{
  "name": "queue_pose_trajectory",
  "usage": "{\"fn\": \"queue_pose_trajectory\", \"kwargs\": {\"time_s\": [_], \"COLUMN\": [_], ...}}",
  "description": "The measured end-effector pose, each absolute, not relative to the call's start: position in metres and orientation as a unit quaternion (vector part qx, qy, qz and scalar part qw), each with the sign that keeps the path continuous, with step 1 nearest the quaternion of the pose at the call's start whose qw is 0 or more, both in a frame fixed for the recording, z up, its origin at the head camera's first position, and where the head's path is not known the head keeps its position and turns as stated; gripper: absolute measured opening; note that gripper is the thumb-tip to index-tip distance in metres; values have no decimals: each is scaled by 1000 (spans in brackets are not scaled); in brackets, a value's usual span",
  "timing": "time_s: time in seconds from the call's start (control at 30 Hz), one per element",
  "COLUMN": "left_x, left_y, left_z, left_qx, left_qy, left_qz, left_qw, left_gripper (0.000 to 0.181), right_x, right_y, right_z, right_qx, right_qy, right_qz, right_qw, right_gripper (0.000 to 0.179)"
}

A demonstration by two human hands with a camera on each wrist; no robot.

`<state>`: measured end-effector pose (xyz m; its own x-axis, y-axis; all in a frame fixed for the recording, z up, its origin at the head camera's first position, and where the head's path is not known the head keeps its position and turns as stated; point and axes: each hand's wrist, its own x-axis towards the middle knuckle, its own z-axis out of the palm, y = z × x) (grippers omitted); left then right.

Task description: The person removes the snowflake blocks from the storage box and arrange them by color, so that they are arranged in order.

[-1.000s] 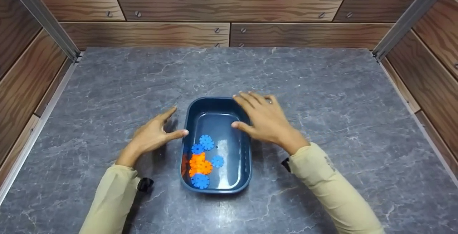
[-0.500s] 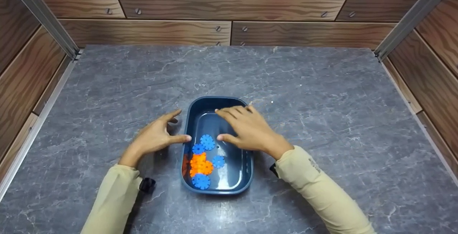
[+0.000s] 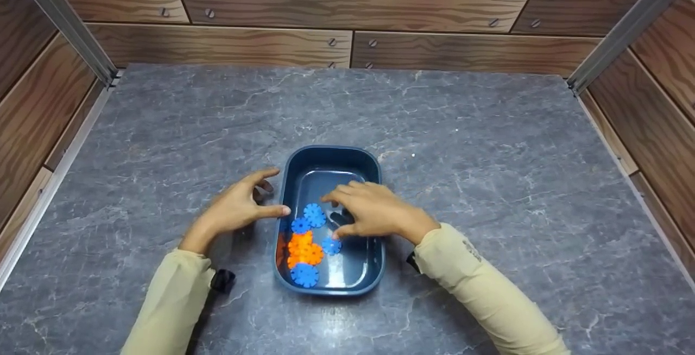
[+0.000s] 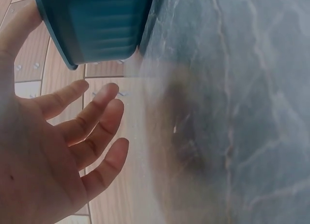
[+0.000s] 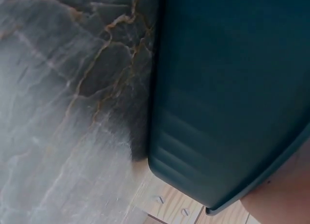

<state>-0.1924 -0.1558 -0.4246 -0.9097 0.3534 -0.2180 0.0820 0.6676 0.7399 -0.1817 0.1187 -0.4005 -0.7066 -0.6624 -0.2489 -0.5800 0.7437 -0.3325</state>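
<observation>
A deep dark-blue plastic tub holds several blue notched discs and a cluster of orange notched discs, mostly along its left side. My right hand reaches in over the right rim, fingers spread and bent downward. Its thumb tip lies over the upper edge of a lone blue disc; whether they touch I cannot tell. At the left wall, my left hand has its thumb on the rim and its other fingers apart from the tub. In the right wrist view the tub's wall hides most of that hand.
The tub stands on a grey marbled tabletop. Wood-patterned panels close off the back and sides, with metal posts at the back corners.
My right hand has moved left and toward the viewer, from the tub's right rim to inside it, fingers bending down. My left hand has barely shifted; the discs stay where they were.
</observation>
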Motion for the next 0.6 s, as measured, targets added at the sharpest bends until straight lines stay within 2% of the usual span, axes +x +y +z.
{"fn": "queue_pose_trajectory", "kwargs": {"time_s": [0.6], "left_x": [-192], "left_y": [-156], "left_z": [-427], "left_qx": [131], "left_qy": [869], "left_qz": [435], "left_qw": [197], "left_gripper": [75], "right_x": [-182], "right_y": [111], "right_z": [-405], "right_qx": [-382], "right_qy": [894], "right_qz": [-44], "right_qw": [230], "right_gripper": [40]}}
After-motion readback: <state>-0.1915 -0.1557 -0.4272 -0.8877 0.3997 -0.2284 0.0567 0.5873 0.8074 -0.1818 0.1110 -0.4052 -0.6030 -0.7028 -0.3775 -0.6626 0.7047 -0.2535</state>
